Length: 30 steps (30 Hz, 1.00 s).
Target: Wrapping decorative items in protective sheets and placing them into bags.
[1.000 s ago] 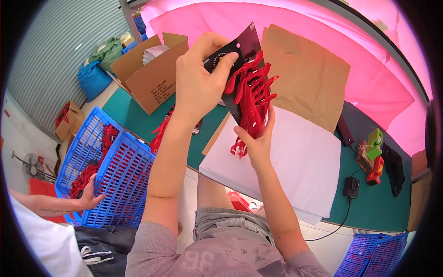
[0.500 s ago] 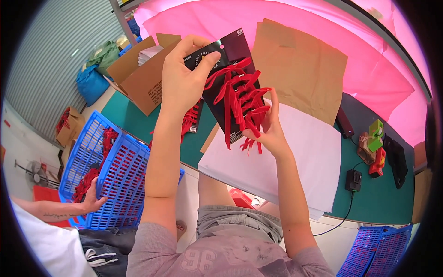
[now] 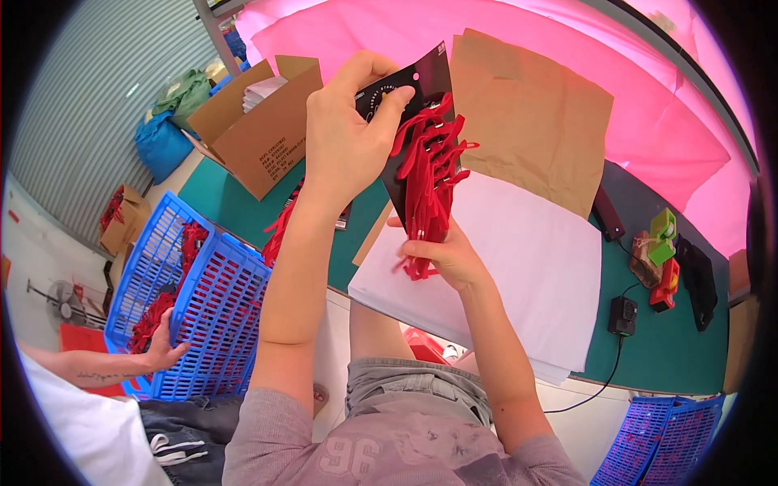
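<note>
My left hand pinches the top of a black backing card between thumb and fingers. A row of red velvet ribbon bows runs down the card's front. At the lower end my right hand closes round the card and the ribbon tails, thumb in front. The card is held tilted in the air above a stack of white paper. More red ribbons lie on the green table, partly hidden behind my left forearm.
An open carton stands at the back left, brown paper behind the white sheets. On the right are a green tape dispenser, a red one and a cabled black device. At left, another person's hand touches a blue basket.
The card has turned more edge-on and shifted slightly right with my left hand. My right hand has moved down and left, closing round the lower end and gathering the ribbon tails.
</note>
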{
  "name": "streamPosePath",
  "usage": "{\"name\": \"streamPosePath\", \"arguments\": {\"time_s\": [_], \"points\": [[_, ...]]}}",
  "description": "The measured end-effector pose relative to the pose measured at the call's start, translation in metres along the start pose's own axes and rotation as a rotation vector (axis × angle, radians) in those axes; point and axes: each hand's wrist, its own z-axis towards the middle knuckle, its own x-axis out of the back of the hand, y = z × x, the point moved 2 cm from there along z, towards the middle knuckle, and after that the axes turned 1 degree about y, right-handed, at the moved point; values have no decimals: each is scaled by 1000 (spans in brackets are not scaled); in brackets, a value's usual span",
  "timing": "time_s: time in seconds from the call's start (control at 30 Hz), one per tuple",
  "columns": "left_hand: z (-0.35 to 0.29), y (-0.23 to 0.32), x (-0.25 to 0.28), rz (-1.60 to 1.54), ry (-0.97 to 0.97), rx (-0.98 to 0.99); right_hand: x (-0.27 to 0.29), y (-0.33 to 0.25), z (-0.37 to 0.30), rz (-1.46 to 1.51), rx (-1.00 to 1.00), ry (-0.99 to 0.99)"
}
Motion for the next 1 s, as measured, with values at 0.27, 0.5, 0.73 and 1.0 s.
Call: {"name": "streamPosePath", "arguments": {"time_s": [0.27, 0.5, 0.73, 1.0], "points": [[-18, -26, 0, -260, 5, 233, 44, -38, -31, -143, -71, 24], [-125, -127, -41, -582, -175, 849, 105, -75, -83, -562, -327, 373], [-188, -179, -67, 118, -300, 533, 129, -44, -80, -925, -533, 295], [-184, -160, -67, 316, -342, 533, 135, -49, -75, -1116, -510, 245]]}}
